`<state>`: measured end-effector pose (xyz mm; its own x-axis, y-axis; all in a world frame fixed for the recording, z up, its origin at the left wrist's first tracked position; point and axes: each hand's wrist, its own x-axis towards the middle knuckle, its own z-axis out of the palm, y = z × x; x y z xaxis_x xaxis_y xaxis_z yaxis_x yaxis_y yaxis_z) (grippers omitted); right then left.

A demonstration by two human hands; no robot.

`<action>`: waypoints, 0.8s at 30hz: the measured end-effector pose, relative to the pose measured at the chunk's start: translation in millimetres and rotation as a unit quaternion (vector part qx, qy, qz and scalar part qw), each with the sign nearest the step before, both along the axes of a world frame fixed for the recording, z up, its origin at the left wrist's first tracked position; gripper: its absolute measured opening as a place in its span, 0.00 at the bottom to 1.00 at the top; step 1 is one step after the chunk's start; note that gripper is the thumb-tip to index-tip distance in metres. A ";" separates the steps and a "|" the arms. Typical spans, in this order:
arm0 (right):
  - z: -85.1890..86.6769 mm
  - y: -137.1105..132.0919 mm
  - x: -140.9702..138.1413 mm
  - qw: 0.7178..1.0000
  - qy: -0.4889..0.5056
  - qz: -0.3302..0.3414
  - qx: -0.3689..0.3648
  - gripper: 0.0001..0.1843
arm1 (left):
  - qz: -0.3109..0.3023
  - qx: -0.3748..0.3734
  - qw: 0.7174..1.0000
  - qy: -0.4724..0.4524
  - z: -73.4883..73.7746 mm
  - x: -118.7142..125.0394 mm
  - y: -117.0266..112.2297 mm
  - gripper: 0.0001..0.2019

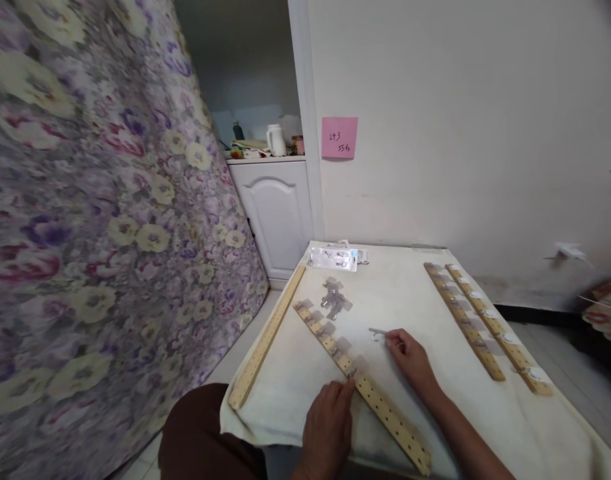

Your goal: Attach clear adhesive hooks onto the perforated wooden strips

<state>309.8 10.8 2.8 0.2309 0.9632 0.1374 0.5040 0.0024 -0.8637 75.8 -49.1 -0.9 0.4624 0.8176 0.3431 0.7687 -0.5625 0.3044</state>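
My left hand (329, 419) is at the near part of a perforated wooden strip (385, 408), its fingertips pressed together at the edge beside a small metal piece. Along the strip's far half sit several small clear pieces with metal parts. My right hand (409, 353) is to the right of this strip, above the cloth, pinching a small thin piece with a metal hook (376, 335). Farther back lies a loose pile of similar clear pieces (334, 299). How the left fingertips grip the strip is partly hidden.
A second perforated strip (268, 340) lies along the table's left edge. Two strips with pieces attached, one brown (462, 320) and one with white discs (498, 328), lie on the right. A clear plastic package (332, 259) rests at the back of the cloth-covered table (395, 287).
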 end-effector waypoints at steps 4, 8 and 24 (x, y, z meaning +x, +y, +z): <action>-2.4 12.0 17.4 0.997 -0.065 -0.031 -0.003 0.17 | 0.001 0.034 0.999 -0.013 -3.8 -1.0 -0.3 0.26; -2.6 20.2 15.8 0.995 -0.090 -0.037 -0.026 0.14 | 0.008 0.039 0.999 -0.010 -2.9 -1.1 -1.9 0.24; 29.9 -25.5 14.1 0.971 0.190 0.123 -0.079 0.13 | -0.013 0.012 0.999 -0.029 5.3 1.3 -1.0 0.21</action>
<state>323.9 -14.7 32.6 -0.0044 0.9978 -0.0658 0.1492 -0.0644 -0.9867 77.1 -50.1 4.4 0.4611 0.7974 0.3892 0.7354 -0.5889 0.3353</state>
